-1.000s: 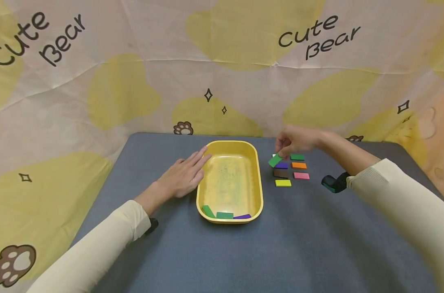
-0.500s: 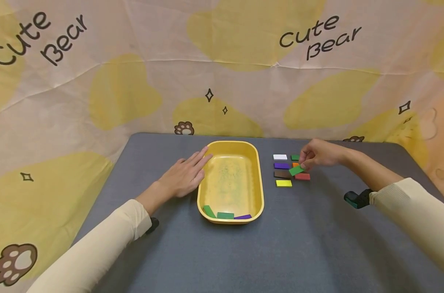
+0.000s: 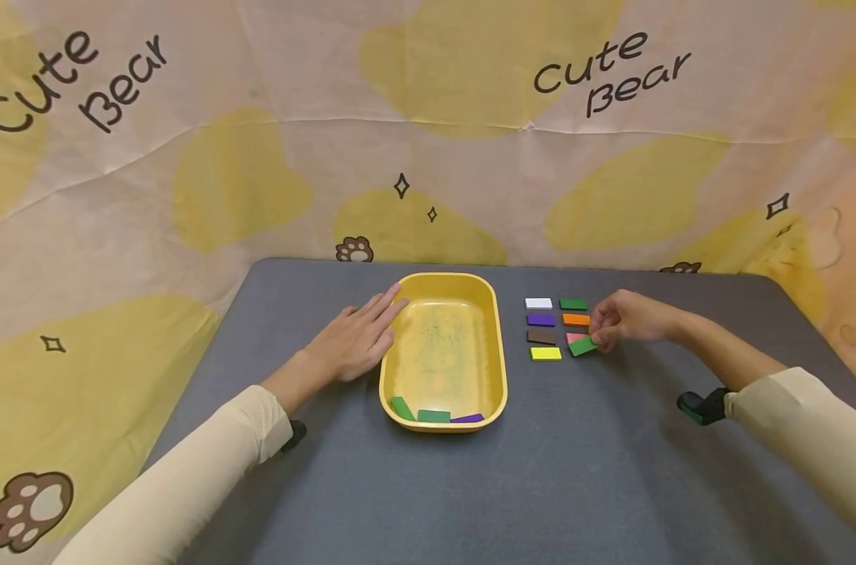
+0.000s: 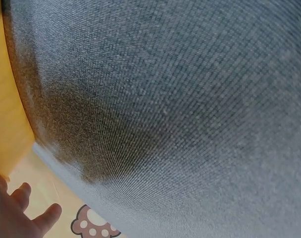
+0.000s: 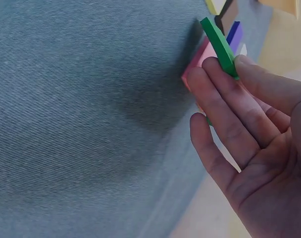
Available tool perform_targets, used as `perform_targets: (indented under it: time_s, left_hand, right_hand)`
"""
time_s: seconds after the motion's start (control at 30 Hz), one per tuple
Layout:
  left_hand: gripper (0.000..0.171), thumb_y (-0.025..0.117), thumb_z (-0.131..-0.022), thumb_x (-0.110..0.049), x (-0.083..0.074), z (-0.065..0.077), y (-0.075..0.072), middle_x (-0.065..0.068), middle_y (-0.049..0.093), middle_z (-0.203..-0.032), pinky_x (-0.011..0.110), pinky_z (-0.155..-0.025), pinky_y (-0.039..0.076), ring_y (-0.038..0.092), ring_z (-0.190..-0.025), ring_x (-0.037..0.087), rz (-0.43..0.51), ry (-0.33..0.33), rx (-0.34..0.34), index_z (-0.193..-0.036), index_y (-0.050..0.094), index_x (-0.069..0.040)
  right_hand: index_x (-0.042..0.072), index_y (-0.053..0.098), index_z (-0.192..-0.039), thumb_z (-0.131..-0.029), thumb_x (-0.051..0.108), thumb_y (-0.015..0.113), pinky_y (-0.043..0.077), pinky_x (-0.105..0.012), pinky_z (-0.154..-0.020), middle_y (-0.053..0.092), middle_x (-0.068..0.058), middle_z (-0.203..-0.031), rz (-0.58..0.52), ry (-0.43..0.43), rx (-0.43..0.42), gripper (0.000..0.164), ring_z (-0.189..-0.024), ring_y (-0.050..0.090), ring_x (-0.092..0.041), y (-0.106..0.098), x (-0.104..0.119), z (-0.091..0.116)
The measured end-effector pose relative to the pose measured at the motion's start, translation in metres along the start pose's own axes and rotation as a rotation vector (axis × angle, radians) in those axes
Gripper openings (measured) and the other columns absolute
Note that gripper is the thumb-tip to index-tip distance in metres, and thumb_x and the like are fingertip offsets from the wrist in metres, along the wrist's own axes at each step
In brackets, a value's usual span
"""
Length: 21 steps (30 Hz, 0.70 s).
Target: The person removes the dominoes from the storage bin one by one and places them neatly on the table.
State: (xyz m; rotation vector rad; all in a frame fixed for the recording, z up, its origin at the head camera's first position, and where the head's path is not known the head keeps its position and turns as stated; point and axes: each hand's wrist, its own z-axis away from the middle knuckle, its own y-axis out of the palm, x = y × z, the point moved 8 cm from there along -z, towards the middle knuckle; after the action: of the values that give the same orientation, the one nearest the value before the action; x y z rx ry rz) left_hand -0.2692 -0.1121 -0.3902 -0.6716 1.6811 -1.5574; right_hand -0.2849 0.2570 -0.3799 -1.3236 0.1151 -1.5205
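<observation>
Between thumb and fingers my right hand (image 3: 632, 318) pinches a light green domino-like block (image 5: 220, 48), tilted just above the pink block (image 3: 574, 337) and partly covering it. Around it lie the orange block (image 3: 576, 320), dark green block (image 3: 573, 304), white block (image 3: 538, 304), purple block (image 3: 540, 320), brown block (image 3: 542, 337) and yellow block (image 3: 545, 354), in two columns. With fingers straight, my left hand (image 3: 353, 337) rests on the left rim of a yellow tray (image 3: 500, 345); the left wrist view catches only some fingertips (image 4: 51, 214).
Inside the tray's near end lie a light green block (image 3: 402, 407), a green block (image 3: 434, 417) and a purple block (image 3: 467, 418). A grey cloth (image 3: 428, 494) covers the table. Behind its far edge hangs a printed curtain (image 3: 470, 173).
My right hand has carried the light green block from above the white and purple blocks, rightward and nearer, to the pink block. The left hand stays on the tray rim.
</observation>
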Motion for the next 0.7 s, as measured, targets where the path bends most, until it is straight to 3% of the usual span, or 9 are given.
perform_targets:
  time_s: [0.7]
  left_hand:
    - [0.058, 0.032, -0.107, -0.029, 0.002, 0.0, 0.003, 0.002, 0.004, -0.168, 0.057, -0.109, 0.032, 0.024, -0.149, 0.028, 0.003, 0.003, -0.005, -0.161, 0.018, -0.015]
  right_hand:
    - [-0.006, 0.066, -0.101, -0.093, 0.009, 0.068, 0.056, -0.032, -0.074, 0.07, -0.009, -0.083, -0.073, 0.077, 0.047, 0.017, -0.077, 0.066, -0.024, 0.015, -0.021, 0.003]
